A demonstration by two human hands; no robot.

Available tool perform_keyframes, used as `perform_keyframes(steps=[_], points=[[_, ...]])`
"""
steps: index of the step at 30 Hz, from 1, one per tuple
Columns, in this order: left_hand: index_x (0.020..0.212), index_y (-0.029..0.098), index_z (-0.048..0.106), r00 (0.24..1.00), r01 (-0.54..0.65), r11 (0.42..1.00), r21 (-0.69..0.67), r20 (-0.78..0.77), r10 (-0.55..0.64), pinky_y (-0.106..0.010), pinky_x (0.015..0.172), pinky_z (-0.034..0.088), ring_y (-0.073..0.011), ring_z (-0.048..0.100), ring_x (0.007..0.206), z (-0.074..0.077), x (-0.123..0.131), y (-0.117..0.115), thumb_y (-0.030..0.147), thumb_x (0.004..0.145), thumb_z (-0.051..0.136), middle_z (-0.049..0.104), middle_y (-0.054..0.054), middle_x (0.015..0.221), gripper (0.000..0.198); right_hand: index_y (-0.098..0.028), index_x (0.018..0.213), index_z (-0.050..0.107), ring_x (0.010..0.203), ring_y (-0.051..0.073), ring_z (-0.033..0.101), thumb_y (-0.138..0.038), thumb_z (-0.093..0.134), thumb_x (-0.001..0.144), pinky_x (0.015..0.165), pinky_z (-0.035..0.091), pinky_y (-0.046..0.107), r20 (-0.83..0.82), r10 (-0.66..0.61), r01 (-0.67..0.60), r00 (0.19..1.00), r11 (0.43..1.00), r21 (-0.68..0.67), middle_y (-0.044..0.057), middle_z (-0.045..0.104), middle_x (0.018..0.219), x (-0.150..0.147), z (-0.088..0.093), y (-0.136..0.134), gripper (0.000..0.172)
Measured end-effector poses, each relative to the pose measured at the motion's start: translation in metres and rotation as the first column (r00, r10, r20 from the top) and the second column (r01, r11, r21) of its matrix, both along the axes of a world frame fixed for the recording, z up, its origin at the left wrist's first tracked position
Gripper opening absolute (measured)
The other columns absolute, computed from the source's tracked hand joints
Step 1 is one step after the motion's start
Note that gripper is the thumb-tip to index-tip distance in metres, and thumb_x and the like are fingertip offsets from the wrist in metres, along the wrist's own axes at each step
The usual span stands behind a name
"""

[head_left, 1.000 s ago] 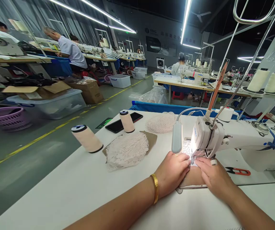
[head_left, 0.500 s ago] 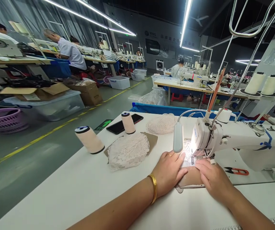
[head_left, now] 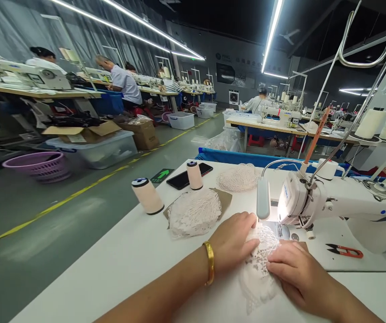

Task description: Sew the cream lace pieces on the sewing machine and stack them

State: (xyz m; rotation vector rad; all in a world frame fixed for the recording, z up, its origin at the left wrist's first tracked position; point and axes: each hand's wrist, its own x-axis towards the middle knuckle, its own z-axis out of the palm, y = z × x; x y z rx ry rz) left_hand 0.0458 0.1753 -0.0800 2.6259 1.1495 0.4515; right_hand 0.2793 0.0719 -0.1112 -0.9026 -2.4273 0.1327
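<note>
A piece of white lace hangs toward me over the table, in front of the white sewing machine. My left hand, with a gold bangle at its wrist, grips the lace's left edge between thumb and fingers. On its right side, the fingers of my right hand are closed on the lace. A brown edge shows just behind my right hand. The machine's lamp lights the needle area, now apart from the lace. Red-handled thread snips lie on the machine bed.
Left on the table are more lace pieces on brown card, two thread cones and a phone. Another lace pile lies behind the lamp. Blue cloth lines the far edge. Other people sit at machines beyond.
The lace has come out from under the needle toward me, and both hands have drawn back with it. The brown piece is now mostly hidden. My view has turned slightly left.
</note>
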Motion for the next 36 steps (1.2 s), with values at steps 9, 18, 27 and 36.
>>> perform_keyframes(steps=[9,18,27,36], points=[[0.076,0.020,0.051,0.993,0.075,0.994,0.077,-0.095,-0.068,-0.035,0.069,0.039,-0.0208,0.055,0.076,-0.014,0.014,-0.009,0.007,0.094,0.051,0.060,-0.004,0.084,0.022,-0.024,0.126,0.061,0.084,0.021,0.062,-0.014,0.055,0.096,0.074,0.047,0.036,-0.080,0.176,-0.187,0.981,0.968,-0.169,0.006,0.073,0.098,-0.002,0.020,-0.008,0.031],[0.080,0.019,0.052,0.986,0.168,0.986,-0.015,-0.008,-0.168,-0.034,0.071,0.039,-0.0210,0.055,0.082,-0.012,0.011,-0.014,0.026,0.088,0.073,0.060,-0.003,0.091,0.023,-0.022,0.121,0.065,0.072,0.018,0.058,-0.024,0.057,0.101,0.069,0.043,0.031,-0.261,0.100,-0.160,0.960,0.962,-0.220,0.003,0.067,0.080,0.006,0.005,-0.009,0.022],[0.080,0.020,0.053,0.923,0.245,0.950,0.192,0.254,-0.289,-0.031,0.070,0.044,-0.0184,0.054,0.077,-0.019,0.015,-0.017,0.014,0.103,0.045,0.062,-0.003,0.085,0.024,-0.026,0.121,0.062,0.080,0.018,0.061,-0.030,0.056,0.104,0.073,0.049,0.029,-0.294,-0.168,0.092,0.941,0.962,-0.255,0.002,0.067,0.092,0.011,0.004,-0.011,0.018],[0.103,0.022,0.065,0.808,0.235,0.852,0.468,0.393,-0.439,-0.030,0.083,0.054,-0.0178,0.063,0.092,-0.018,0.024,-0.036,0.006,0.096,0.049,0.071,-0.005,0.107,0.023,-0.026,0.098,0.060,0.082,0.018,0.058,-0.026,0.048,0.109,0.073,0.047,0.031,-0.291,-0.292,0.229,0.911,0.946,-0.231,0.001,0.061,0.089,0.006,-0.003,-0.003,0.016]])
